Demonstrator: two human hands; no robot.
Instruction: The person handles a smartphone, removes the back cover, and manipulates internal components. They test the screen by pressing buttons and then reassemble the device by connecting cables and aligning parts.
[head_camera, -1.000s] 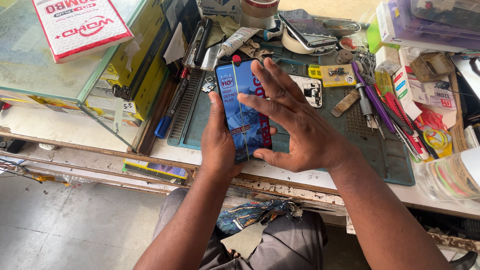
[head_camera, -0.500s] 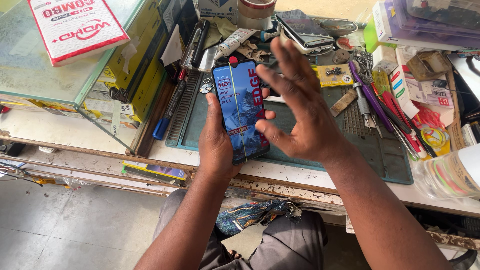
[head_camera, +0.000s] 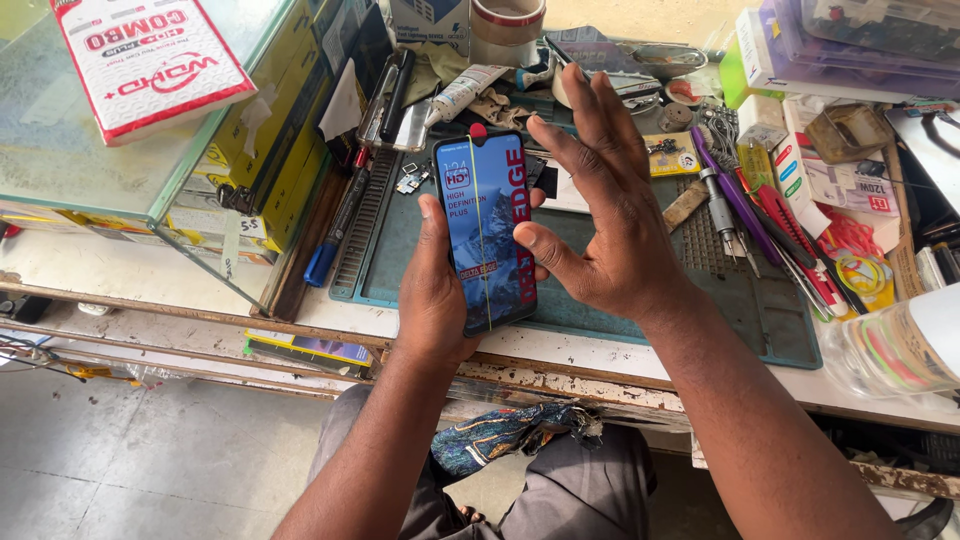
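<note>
Left hand (head_camera: 437, 300): closed around a phone (head_camera: 486, 232), thumb on its left edge, fingers behind. Phone upright, screen toward the camera, showing a blue picture with a thin yellow line down it; held above the green mat (head_camera: 600, 290).
Right hand (head_camera: 600, 215): spread wide, holding nothing; thumb tip touching the phone's right edge, fingers pointing up and away.
Right of that hand: screwdrivers (head_camera: 735, 205), tweezers, a red-handled tool on the mat.
Left of the left hand: blue pen (head_camera: 330, 245), glass case (head_camera: 120, 170) carrying a red-and-white box (head_camera: 150, 60).
Beyond both hands: tape roll (head_camera: 507, 20) on the table (head_camera: 600, 352).
</note>
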